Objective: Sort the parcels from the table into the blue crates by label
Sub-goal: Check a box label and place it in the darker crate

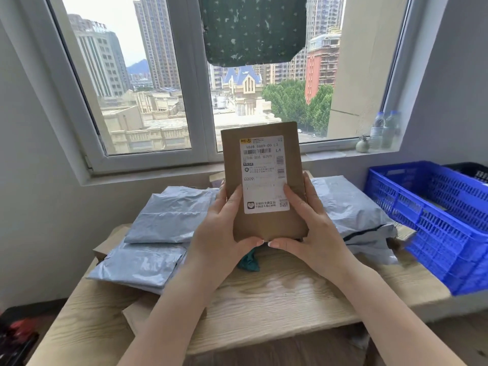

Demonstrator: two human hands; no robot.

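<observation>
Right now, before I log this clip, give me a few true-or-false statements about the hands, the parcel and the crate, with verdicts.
1. Both hands hold the brown parcel upright, label toward the camera. True.
2. Only the left hand grips it while the right hand rests on the table. False: both grip its lower edges.
3. The blue crate stands at the right. True.
4. The grey mailers lie inside the crate. False: they lie on the table.
5. The parcel's label is white. True.
</observation>
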